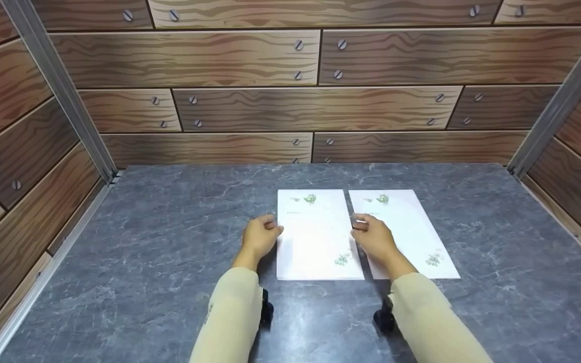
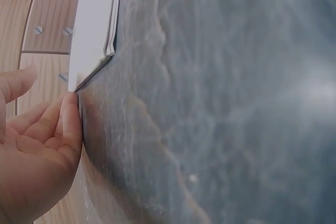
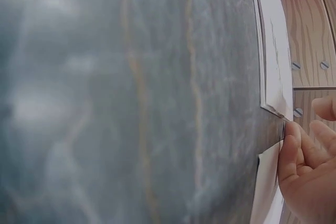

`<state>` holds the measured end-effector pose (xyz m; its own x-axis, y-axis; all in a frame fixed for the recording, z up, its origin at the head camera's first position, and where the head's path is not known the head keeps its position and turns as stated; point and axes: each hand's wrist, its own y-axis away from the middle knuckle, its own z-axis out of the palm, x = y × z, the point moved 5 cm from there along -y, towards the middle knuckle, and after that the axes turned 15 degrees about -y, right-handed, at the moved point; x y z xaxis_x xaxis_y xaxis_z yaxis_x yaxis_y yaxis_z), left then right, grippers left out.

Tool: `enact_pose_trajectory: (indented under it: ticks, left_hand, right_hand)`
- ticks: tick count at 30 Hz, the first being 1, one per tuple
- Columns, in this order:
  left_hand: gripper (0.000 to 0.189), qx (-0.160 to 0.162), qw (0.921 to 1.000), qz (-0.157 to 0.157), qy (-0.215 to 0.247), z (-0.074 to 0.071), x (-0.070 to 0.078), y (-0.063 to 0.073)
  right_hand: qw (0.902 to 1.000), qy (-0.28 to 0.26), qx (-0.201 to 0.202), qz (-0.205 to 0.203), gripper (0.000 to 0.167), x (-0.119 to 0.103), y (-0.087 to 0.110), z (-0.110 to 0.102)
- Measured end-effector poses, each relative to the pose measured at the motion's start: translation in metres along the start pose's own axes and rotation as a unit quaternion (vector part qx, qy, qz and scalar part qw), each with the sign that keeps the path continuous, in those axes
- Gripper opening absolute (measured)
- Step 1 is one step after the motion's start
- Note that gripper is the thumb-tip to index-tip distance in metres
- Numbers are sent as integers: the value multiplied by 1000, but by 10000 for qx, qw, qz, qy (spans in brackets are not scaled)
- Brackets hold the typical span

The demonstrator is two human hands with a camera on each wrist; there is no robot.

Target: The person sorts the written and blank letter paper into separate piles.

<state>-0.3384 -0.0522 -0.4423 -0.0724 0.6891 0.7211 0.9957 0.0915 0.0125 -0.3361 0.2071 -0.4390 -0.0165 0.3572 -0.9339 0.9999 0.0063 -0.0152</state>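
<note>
Two white sheets of letter paper with green plant prints lie side by side, a narrow gap between them. The left paper [image 1: 313, 237] is a thin stack, its layered edges showing in both wrist views. At its left edge is my left hand [image 1: 259, 239], fingertips touching the side and thumb held apart in the left wrist view. My right hand [image 1: 377, 241] has its fingertips at the stack's right edge, thumb also lifted away. That hand and wrist cover part of the left side of the right paper [image 1: 416, 232].
Both papers rest on a dark grey marbled table [image 1: 169, 252]. A wood-plank patterned wall [image 1: 250, 58] rises behind it, with metal posts [image 1: 63, 91] at the corners. Dark devices [image 1: 384, 320] are strapped at the wrists, below the light sleeves.
</note>
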Motion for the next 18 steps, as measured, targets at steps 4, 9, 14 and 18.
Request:
enact_pose_trajectory:
  ticks: [4, 9, 14, 18]
  left_hand:
    - [45, -2, 10000, -18, 43, 0, 0, 0]
    - [44, 33, 9999, -81, 117, -1, 0, 1]
    - [42, 136, 9996, -22, 244, -2, 0, 1]
    - [40, 216, 9987, 83, 456, -2, 1, 1]
  right_hand:
    - [9999, -95, -10, -48, 43, 0, 0, -1]
    - [9998, -200, 4, -90, 43, 0, 0, -2]
    - [9995, -298, 111, -73, 41, -1, 0, -3]
    - [9991, -388, 185, 10, 43, 0, -1, -3]
